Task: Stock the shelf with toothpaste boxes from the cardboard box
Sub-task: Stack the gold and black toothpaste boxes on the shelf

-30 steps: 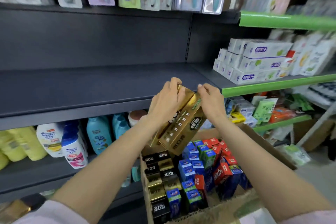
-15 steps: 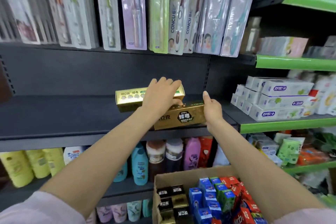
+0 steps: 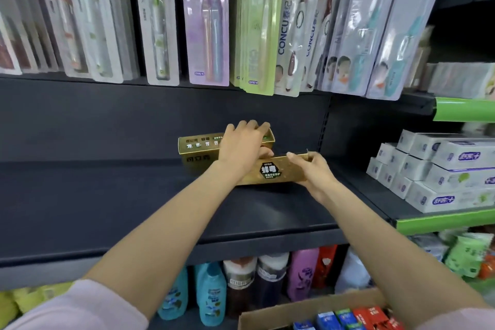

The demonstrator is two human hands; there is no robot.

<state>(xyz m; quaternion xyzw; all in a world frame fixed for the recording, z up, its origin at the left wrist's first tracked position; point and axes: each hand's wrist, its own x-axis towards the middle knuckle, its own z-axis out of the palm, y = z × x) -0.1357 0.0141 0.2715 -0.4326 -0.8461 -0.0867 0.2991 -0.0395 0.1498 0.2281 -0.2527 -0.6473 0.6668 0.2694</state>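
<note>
Two gold toothpaste boxes lie on the dark shelf (image 3: 107,195). The rear gold box (image 3: 198,143) sits on top of another gold box, toward the back wall. My left hand (image 3: 241,146) grips the rear box from above, fingers curled over its far edge. The front gold box (image 3: 270,173) lies lengthwise on the shelf. My right hand (image 3: 312,171) holds its right end, thumb on top. The cardboard box (image 3: 308,308) shows at the bottom edge, holding blue, green and red toothpaste boxes (image 3: 348,317).
Hanging toothbrush packs (image 3: 254,27) fill the row above the shelf. White toothpaste boxes (image 3: 439,171) are stacked on the green-edged shelf to the right. Shampoo bottles (image 3: 211,295) stand on the shelf below.
Both hands carried the gold boxes up from the cardboard box and set them down deeper on the dark shelf. The view tilted upward, so most of the cardboard box dropped out of sight.
</note>
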